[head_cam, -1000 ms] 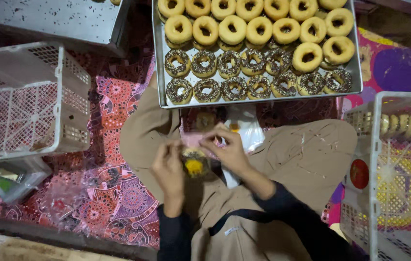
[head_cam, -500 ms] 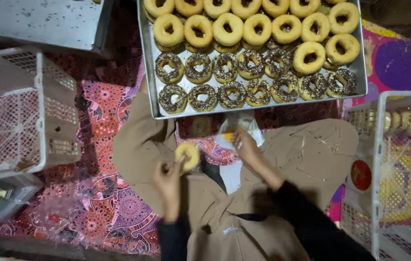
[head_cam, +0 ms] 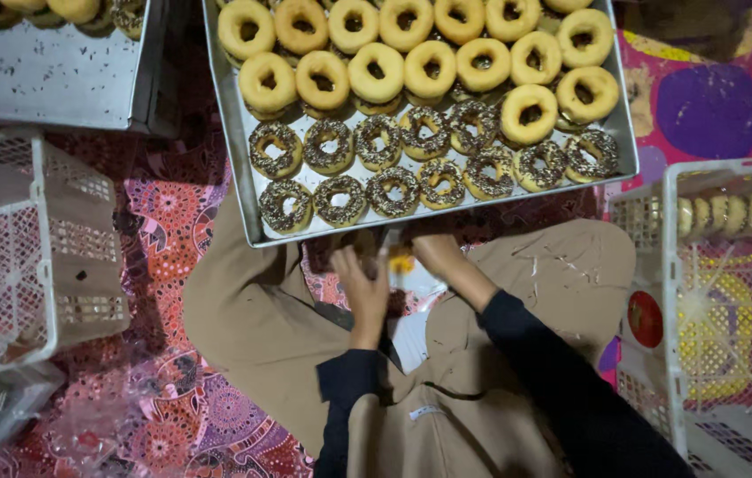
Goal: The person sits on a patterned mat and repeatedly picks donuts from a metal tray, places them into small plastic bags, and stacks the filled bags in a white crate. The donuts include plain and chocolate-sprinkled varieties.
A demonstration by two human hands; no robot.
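Note:
My left hand (head_cam: 360,285) and my right hand (head_cam: 437,256) meet over my lap, just below the near edge of a metal tray (head_cam: 231,124). Between their fingers is a small yellow donut (head_cam: 401,263), mostly hidden; both hands seem to pinch it. A white plastic wrapper (head_cam: 413,312) lies in my lap under them. The tray holds plain golden donuts (head_cam: 377,74) in its far rows and chocolate-sprinkled donuts (head_cam: 393,190) in its near rows.
A second metal tray (head_cam: 39,75) sits at the top left. One white plastic basket (head_cam: 84,265) stands at the left. Another basket (head_cam: 659,265) at the right holds a row of donuts (head_cam: 730,213). Crumpled clear bags (head_cam: 84,429) lie on the patterned mat at the lower left.
Both hands have moved up toward the tray's near edge. The donut that showed plainly in my left hand is now mostly covered between the two hands.

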